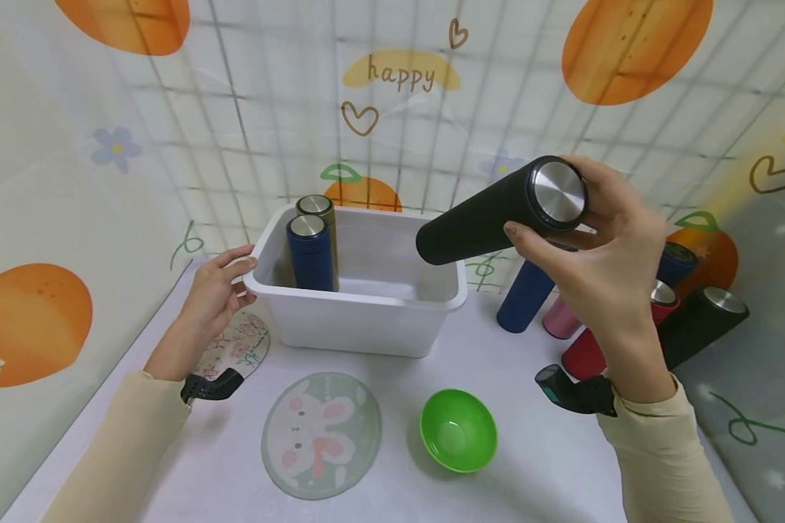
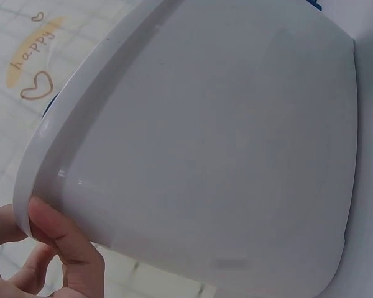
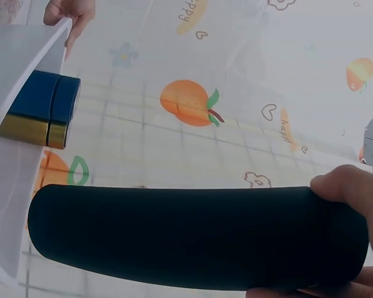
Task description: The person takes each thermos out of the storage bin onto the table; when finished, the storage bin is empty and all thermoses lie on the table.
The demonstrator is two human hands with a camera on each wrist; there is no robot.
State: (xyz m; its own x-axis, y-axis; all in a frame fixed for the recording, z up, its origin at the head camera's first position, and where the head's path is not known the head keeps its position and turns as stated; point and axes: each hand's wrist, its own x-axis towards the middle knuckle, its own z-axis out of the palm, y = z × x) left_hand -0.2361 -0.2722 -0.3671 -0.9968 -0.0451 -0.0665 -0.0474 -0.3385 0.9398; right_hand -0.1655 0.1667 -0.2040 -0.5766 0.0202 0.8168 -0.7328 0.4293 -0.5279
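Observation:
My right hand [image 1: 562, 218] grips a black flask [image 1: 484, 221] near its steel-lidded end. The flask is tilted, its far end over the right side of a white bin [image 1: 366, 327]. In the right wrist view the black flask [image 3: 193, 236] lies across the frame with my fingers [image 3: 348, 186] round one end. My left hand [image 1: 243, 280] pinches the bin's left rim corner, thumb [image 2: 56, 230] on the rim of the white bin [image 2: 205, 143]. A blue flask [image 1: 310, 254] and a gold flask [image 1: 323, 211] stand upright in the bin's left end.
Several flasks stand or lean at the right behind my right wrist: navy [image 1: 526, 294], pink [image 1: 559, 319], red [image 1: 585, 356], black [image 1: 700, 323]. A green bowl [image 1: 458, 430] and a round rabbit mat [image 1: 322, 434] lie in front of the bin. A flowered mat [image 1: 242, 345] lies under my left wrist.

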